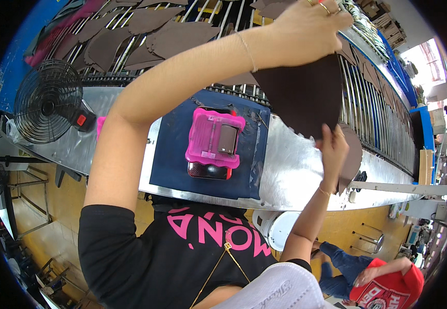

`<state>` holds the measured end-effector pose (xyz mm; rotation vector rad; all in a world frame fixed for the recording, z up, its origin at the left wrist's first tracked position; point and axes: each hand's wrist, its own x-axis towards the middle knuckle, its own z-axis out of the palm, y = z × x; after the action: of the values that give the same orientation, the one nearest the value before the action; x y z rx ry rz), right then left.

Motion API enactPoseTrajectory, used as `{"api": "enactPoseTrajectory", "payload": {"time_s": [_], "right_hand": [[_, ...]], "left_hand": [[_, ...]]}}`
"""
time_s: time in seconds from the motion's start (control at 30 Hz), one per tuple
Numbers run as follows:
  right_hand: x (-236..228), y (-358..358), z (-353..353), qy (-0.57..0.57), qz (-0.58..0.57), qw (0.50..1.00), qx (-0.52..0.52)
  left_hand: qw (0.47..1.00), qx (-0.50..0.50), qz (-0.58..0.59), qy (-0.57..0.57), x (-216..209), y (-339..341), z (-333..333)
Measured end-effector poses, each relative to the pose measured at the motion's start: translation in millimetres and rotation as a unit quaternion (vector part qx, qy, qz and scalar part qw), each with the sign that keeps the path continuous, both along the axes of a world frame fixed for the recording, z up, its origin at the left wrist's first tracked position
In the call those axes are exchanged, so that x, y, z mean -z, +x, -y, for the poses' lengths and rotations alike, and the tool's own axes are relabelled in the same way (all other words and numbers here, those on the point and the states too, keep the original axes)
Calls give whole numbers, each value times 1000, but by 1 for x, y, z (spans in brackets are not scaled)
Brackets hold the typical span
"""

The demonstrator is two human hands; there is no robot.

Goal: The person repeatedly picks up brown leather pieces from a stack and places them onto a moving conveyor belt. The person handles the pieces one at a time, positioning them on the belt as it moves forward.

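A dark brown flat cut piece point(303, 95), like leather or sheet material, hangs between my hands above the metal table's right part. My left hand point(308, 33) reaches across to the far right with its fingers bent over; the piece hangs from beneath it, and the grip itself is partly hidden. At the piece's near corner, my right hand point(333, 152) pinches the edge between thumb and fingers, slightly blurred. Behind the right hand, another brown piece point(355, 152) lies at the table's right.
Slatted racks hold several brown cut pieces point(182, 38). A black fan point(48, 103) stands at left. On a dark blue mat point(174, 159) sits a pink plastic tray point(200, 136) over a red-black phone-like object point(208, 171). A person in red point(388, 286) is at lower right, near a stool point(370, 239).
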<state>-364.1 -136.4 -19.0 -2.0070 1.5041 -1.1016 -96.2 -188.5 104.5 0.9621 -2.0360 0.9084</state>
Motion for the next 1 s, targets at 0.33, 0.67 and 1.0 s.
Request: {"api": "enactPoseTrajectory", "payload": {"time_s": [0.33, 0.67, 1.0], "right_hand": [[106, 105, 117, 221, 467, 853, -79], [146, 152, 190, 316, 470, 824, -16], [111, -22, 127, 50, 130, 978, 157]], "left_hand": [[976, -20, -211, 55, 16, 104, -75], [801, -231, -484, 264, 109, 146, -205], [776, -156, -560, 244, 137, 152, -202]]}}
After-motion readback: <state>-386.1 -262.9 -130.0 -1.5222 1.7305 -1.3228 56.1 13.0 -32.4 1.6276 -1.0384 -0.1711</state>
